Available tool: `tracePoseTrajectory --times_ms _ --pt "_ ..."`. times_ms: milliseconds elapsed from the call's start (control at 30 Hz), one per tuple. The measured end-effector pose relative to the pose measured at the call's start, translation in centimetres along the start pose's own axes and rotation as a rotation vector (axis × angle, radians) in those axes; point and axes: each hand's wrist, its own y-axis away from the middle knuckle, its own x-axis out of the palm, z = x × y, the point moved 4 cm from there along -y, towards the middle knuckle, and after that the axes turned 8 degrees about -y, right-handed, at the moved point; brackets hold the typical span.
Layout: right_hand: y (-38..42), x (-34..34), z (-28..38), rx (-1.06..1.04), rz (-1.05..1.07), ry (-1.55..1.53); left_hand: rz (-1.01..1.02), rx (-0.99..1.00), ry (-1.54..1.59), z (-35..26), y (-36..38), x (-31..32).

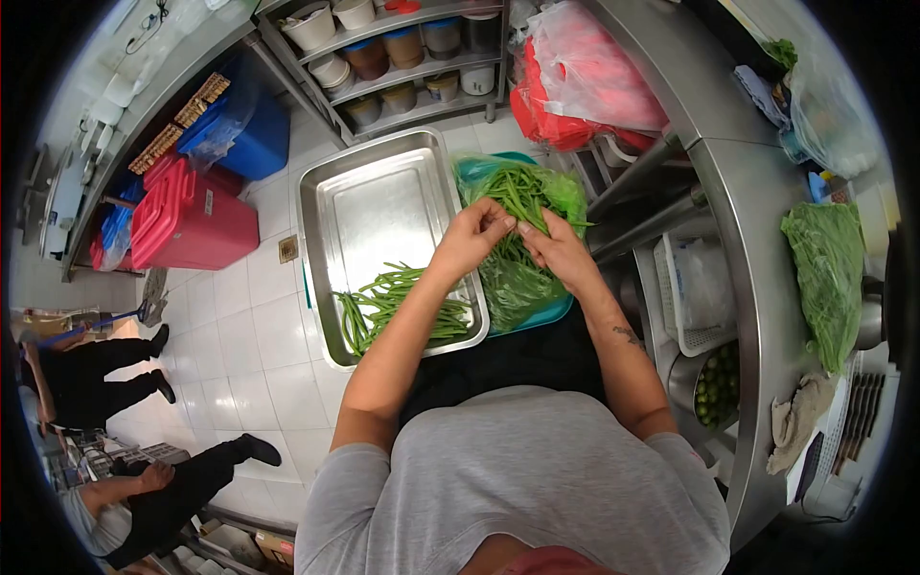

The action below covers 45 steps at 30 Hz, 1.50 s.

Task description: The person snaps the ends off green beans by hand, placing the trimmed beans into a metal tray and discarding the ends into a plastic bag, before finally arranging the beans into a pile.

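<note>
Both hands are close together above a plastic bag of green beans (522,273) that rests in a teal tray (559,314). The fingers of my left hand (474,235) are pinched at the near ends of some beans. My right hand (559,251) is closed around a small bunch of green beans (522,195), which points away from me. To the left, a large steel tray (374,201) holds a loose pile of green beans (398,305) at its near end, under my left forearm.
Steel shelves with tubs (402,48) stand ahead. A steel counter (752,259) runs along the right, with a bagged green vegetable (826,278) on it. Pink (196,216) and blue bins (254,125) are at the left. Two people (182,489) are at the lower left.
</note>
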Motion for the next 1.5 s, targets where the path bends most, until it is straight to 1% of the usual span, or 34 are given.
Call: tracePoseTrajectory --times_ms 67,100,167,200,267,300,367,433,467,500,533,633,667,767,867,967,1000,1100,1133,1200,1267,1333,1367,1433,1467,1500 --pt "-0.4 0.0 -0.4 -0.010 0.010 0.049 -0.055 -0.005 0.005 0.3 -0.1 0.1" --pt "-0.7 -0.3 -0.8 -0.141 -0.024 0.199 -0.082 -0.007 0.008 0.4 -0.1 0.2" --pt "-1.1 -0.8 -1.7 -0.404 -0.091 0.500 -0.280 0.349 -0.376 -0.8 0.1 0.6" --pt "-0.9 -0.7 -1.2 -0.280 -0.115 0.567 -0.380 0.526 -0.568 -1.5 0.5 1.1" --pt "0.2 0.1 0.7 -0.028 -0.160 0.695 -0.422 0.566 -0.662 -2.8 1.2 2.1" --pt "0.4 0.2 0.9 -0.032 -0.198 0.705 -0.442 0.584 -0.710 -3.3 1.4 2.6" --pt "0.6 0.0 1.3 -0.043 -0.280 0.724 -0.472 0.529 -0.714 -2.2 0.7 2.8" --pt "0.9 0.0 1.5 -0.115 -0.212 0.611 -0.527 0.436 -0.707 -0.3 -0.3 2.7" --pt "1.1 0.0 1.6 -0.149 -0.176 0.556 -0.560 0.309 -0.638 1.6 -1.2 1.8" --pt "1.2 -0.1 1.6 -0.131 -0.144 0.554 -0.590 0.187 -0.567 3.2 -1.7 0.6" --pt "1.2 -0.2 1.6 -0.117 -0.116 0.550 -0.448 0.059 -0.491 2.2 -1.4 -0.2" --pt "0.9 -0.7 0.6 -0.077 -0.059 0.566 -0.391 0.186 -0.596 0.7 -1.3 -0.8" --pt "0.6 -0.7 0.4 -0.072 -0.040 0.578 -0.437 0.302 -0.580 -0.1 -1.2 -1.4" --pt "0.5 -0.3 0.3 -0.100 -0.039 0.587 -0.349 0.395 -0.295 -4.0 0.0 -2.0" --pt "0.5 0.1 1.0 -0.066 0.039 0.650 -0.215 0.597 -0.577 -6.3 1.1 -1.4" --pt "0.6 0.0 1.1 -0.119 0.046 0.680 -0.144 0.715 -0.884 -4.8 0.7 -0.8" --pt "0.3 -0.6 0.5 -0.122 0.032 0.727 -0.170 0.740 -0.901 -5.2 0.9 -0.7" --pt "1.1 0.5 2.0 -0.057 -0.002 0.737 -0.271 0.750 -0.880 -5.6 1.1 0.3" --pt "1.1 0.7 1.8 -0.095 -0.046 0.764 -0.315 0.683 -0.811 -5.4 0.8 0.6" --pt "1.4 1.1 2.8 -0.085 -0.127 0.819 -0.396 0.554 -0.662 -4.4 0.2 1.4" --pt "1.5 0.9 3.1 -0.084 -0.194 0.845 -0.460 0.487 -0.544 -3.7 -0.3 2.3" --pt "1.6 1.2 3.8 -0.034 -0.143 0.827 -0.502 0.441 -0.449 -3.7 -0.7 2.4" --pt "1.9 1.4 3.9 -0.004 -0.117 0.818 -0.568 0.350 -0.401 -2.9 -1.1 1.6" --pt "2.6 1.7 1.1 -0.108 -0.061 0.790 -0.694 0.169 -0.299 -0.5 -3.1 -0.7" --pt "2.6 1.4 0.1 -0.163 -0.039 0.778 -0.628 0.139 -0.360 0.5 -4.0 -1.8" --pt "2.2 1.0 0.1 -0.116 -0.036 0.650 -0.505 0.115 -0.395 0.3 -4.2 -2.3"
